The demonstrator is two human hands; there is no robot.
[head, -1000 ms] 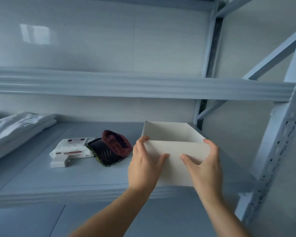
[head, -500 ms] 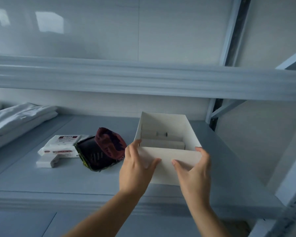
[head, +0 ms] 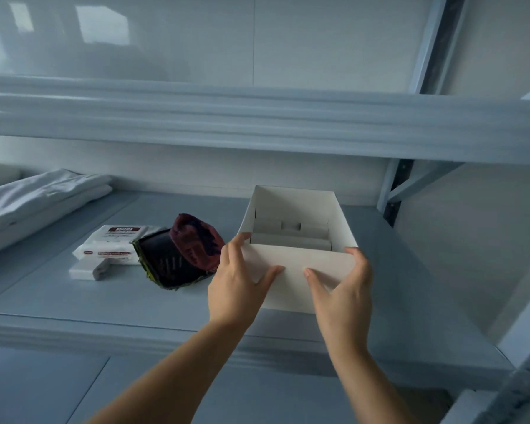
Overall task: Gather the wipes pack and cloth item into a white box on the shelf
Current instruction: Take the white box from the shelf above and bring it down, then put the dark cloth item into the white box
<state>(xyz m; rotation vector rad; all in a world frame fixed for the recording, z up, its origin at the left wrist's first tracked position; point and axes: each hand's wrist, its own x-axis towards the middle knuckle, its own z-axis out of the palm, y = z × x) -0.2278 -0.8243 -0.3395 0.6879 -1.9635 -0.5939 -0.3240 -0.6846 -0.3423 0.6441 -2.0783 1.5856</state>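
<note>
The grey shelf [head: 74,304] is carrying a white box [head: 300,280] near its right end, a dark red cloth item [head: 193,240] (lying partly over a dark packet [head: 166,264]) just left of it, a wipes pack [head: 110,246], and folded white fabric [head: 37,200] lying far left.

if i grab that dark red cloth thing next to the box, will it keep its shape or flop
The dark red cloth item will probably flop: it lies crumpled and folded over itself, with no stiff edge. It looks light for its size, so one hand should lift it. It leans on the wipes pack, so dragging it may nudge that pack.
</note>
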